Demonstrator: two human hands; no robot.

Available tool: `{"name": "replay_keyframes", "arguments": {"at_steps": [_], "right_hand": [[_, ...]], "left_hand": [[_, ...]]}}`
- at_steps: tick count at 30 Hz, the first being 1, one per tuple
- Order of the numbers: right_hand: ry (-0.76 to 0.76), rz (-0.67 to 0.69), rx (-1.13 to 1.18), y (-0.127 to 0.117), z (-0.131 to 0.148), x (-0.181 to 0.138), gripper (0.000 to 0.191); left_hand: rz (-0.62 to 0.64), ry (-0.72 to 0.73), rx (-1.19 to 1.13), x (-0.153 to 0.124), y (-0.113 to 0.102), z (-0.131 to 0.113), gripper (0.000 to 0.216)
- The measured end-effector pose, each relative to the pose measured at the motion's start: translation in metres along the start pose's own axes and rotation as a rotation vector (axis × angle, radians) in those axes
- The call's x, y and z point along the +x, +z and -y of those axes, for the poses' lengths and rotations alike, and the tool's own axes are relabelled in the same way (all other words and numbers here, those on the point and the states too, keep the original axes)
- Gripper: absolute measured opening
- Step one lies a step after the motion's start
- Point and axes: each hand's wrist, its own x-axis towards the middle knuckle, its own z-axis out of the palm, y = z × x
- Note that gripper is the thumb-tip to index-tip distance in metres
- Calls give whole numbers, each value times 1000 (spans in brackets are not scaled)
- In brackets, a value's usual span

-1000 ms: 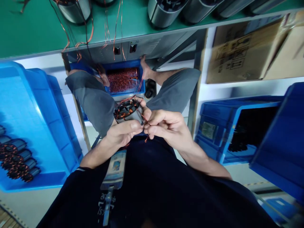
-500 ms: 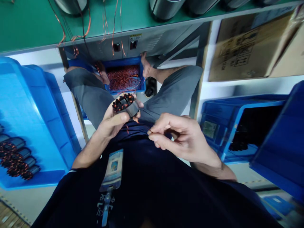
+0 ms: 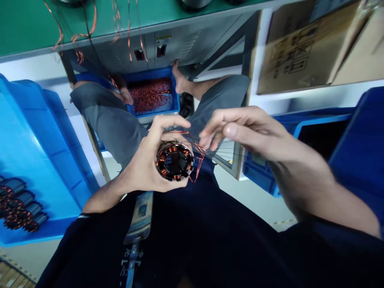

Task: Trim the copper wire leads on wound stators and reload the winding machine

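My left hand [image 3: 147,164] is wrapped round a motor stator [image 3: 175,161], with its round open end and copper windings turned up toward me. Loose copper wires [image 3: 198,154] loop out from the stator's right side. Just beyond them is my right hand [image 3: 240,126], its fingers slightly curled and the thumb apart from them. Its fingertips are close to the wires and a little blurred; no grip on a wire shows.
Below, a blue bin [image 3: 177,104] holds copper scraps between the feet. At left, a blue crate [image 3: 57,224] contains several wound stators [image 3: 25,202]. Wire ends overhang the green worktable [image 3: 156,20]. Cardboard boxes [image 3: 288,52] and a blue crate [image 3: 300,132] stand at right.
The stator has turned so its open end faces up, and moved right and nearer me. My right hand has opened from a pinch and moved up and right. The view has shifted slightly.
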Motion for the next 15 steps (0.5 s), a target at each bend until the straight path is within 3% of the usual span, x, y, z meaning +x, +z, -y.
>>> {"name": "replay_keyframes", "arguments": {"at_steps": [3, 7, 10, 15], "right_hand": [[-3, 133, 67, 9, 38, 5, 28], [7, 96, 34, 21, 45, 7, 24], [-10, 26, 7, 23, 35, -1, 22], [51, -160, 9, 18, 8, -20, 29]], "left_hand": [[40, -19, 7, 1, 1, -3, 120], [126, -110, 45, -3, 1, -9, 114], [48, 4, 100, -10, 0, -6, 112], [-167, 305, 225, -11, 1, 12, 81]]}}
